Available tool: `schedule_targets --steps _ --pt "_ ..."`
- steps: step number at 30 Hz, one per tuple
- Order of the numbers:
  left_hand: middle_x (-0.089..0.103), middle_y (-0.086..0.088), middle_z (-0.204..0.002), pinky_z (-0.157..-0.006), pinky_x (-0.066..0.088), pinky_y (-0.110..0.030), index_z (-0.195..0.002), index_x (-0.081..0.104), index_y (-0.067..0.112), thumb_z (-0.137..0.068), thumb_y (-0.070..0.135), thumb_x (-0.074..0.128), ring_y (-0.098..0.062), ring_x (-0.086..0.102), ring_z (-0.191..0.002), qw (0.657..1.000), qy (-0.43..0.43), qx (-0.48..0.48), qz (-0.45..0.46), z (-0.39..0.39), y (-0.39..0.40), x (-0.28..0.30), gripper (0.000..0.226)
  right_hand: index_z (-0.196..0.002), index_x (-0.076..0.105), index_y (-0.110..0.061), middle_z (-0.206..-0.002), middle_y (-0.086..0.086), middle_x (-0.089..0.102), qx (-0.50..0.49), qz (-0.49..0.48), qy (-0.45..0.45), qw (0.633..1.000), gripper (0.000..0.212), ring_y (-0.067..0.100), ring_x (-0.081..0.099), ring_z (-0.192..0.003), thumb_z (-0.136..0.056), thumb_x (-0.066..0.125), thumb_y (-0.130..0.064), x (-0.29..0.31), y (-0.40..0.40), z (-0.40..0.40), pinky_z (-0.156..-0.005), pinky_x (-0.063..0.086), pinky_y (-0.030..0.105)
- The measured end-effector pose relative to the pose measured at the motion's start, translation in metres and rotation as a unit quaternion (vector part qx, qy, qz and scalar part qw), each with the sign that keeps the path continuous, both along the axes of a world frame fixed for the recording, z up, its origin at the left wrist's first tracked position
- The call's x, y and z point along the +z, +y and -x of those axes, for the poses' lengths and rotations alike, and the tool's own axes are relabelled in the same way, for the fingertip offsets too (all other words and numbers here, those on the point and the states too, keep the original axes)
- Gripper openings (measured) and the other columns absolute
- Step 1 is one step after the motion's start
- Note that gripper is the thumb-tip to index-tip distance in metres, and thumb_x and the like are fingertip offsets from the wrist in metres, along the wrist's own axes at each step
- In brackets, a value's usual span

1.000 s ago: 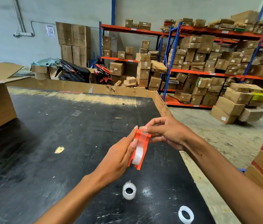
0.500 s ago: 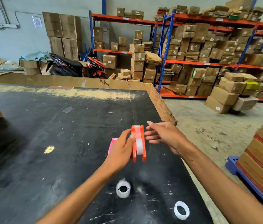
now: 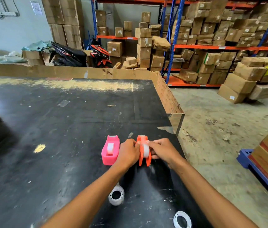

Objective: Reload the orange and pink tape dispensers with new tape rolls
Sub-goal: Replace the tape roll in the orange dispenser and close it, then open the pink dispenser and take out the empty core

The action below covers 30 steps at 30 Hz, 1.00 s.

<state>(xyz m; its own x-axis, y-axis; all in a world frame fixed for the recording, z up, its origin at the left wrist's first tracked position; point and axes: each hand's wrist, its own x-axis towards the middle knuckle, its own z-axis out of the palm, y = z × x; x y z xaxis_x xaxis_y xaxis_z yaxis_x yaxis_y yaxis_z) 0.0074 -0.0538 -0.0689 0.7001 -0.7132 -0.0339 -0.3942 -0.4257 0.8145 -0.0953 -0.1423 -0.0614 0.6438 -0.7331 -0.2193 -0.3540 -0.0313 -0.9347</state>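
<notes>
Orange tape dispenser (image 3: 144, 151) stands on the black tabletop (image 3: 64, 129) near its right edge, a clear roll seated in it. Left hand (image 3: 128, 153) and right hand (image 3: 162, 151) close on its two sides, apparently steadying it for placement. Pink tape dispenser (image 3: 110, 150) sits just beside, already loaded. Two spent cores (image 3: 116, 195) lie nearer the person.

Both forearms reach forward and converge. The left hand (image 3: 128, 153) is curled, knuckles up, fingers closed in a grip. The right hand (image 3: 162, 150) mirrors it, fingers pinched inward.
</notes>
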Motion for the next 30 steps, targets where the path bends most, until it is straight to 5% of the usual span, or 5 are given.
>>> schedule_targets --steps 5,12,19,26,30 --pt "0.062 -0.011 -0.068 -0.072 0.057 -0.049 -0.074 0.061 -0.004 -0.093 0.022 0.044 -0.028 0.062 -0.066 1.000 0.002 -0.007 0.009 -0.005 0.000 -0.009 0.037 -0.089 0.067 0.012 -0.080 0.013 0.069 -0.011 -0.005 -0.004 1.000 0.035 0.007 0.069 -0.060 -0.089 0.058 -0.022 0.000 -0.001 -0.003 -0.048 0.050 0.015" --pt "0.053 -0.006 -0.069 -0.052 0.040 -0.020 -0.078 0.049 0.011 -0.093 0.012 0.043 -0.013 0.043 -0.058 0.997 -0.062 -0.039 0.035 0.003 0.025 0.018 0.016 -0.081 0.072 -0.002 -0.082 0.011 0.074 -0.037 0.062 0.019 0.997 0.023 0.020 0.071 -0.073 -0.085 0.061 -0.021 0.009 -0.003 -0.010 -0.069 0.061 0.037" --pt "0.055 -0.014 -0.127 -0.103 0.038 -0.034 -0.133 0.048 0.007 -0.082 0.012 0.055 -0.029 0.049 -0.122 0.990 -0.140 -0.015 0.009 -0.041 0.075 0.027 0.052 -0.075 0.069 -0.016 -0.082 0.005 0.070 -0.037 0.176 0.060 0.982 0.011 0.024 0.067 -0.084 -0.081 0.063 -0.022 0.032 0.013 -0.026 -0.080 0.056 0.043" --pt "0.064 -0.004 -0.081 -0.075 0.051 -0.035 -0.086 0.060 0.012 -0.071 0.023 0.066 -0.023 0.058 -0.076 0.992 -0.088 -0.091 -0.022 -0.054 0.099 0.018 0.019 -0.097 0.074 -0.017 -0.098 0.005 0.074 0.044 0.285 0.097 0.952 0.020 0.019 0.066 -0.093 -0.081 0.065 -0.025 0.047 0.055 -0.056 -0.083 0.050 0.030" --pt "0.060 -0.009 -0.085 -0.072 0.046 -0.035 -0.077 0.061 0.014 -0.073 0.033 0.071 -0.029 0.061 -0.082 0.989 -0.105 -0.101 -0.025 -0.062 0.098 0.008 0.022 -0.102 0.071 -0.014 -0.094 0.008 0.067 0.126 0.286 0.189 0.931 0.031 0.018 0.055 -0.083 -0.079 0.066 -0.034 0.038 0.076 -0.079 -0.065 0.041 0.028"
